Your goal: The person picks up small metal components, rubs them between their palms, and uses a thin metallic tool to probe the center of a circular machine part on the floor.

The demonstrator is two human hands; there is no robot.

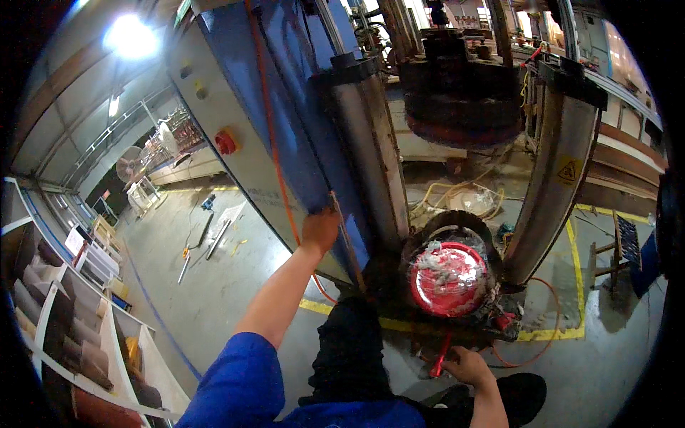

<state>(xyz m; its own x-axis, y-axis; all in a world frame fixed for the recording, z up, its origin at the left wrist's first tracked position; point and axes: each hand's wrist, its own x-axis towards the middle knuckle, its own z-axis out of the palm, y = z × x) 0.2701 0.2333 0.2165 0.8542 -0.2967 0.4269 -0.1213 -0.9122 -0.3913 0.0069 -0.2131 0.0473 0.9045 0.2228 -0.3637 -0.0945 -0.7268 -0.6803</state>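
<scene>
My left hand (321,228) is closed in a fist against the blue side of the machine cabinet (300,143), beside a thin upright rod (347,239). What its fingers hold is hidden. Low at the right, my right hand (467,365) grips a slim red handle (442,353) that points toward the machine base; its far end is hard to make out. Just beyond it sits a round red lid or drum top (448,279), smeared with grey-white paste, inside a dark, dirty ring-shaped holder (457,222). Above hangs a dark round press head (464,107) between two metal columns.
A red rotary switch (225,141) and an orange hose (275,143) are on the cabinet. Another orange hose (553,314) loops over the floor by yellow lines. Shelves with rolls (78,342) stand at left, tools (207,232) lie beyond, and a dark rack (617,250) is at right.
</scene>
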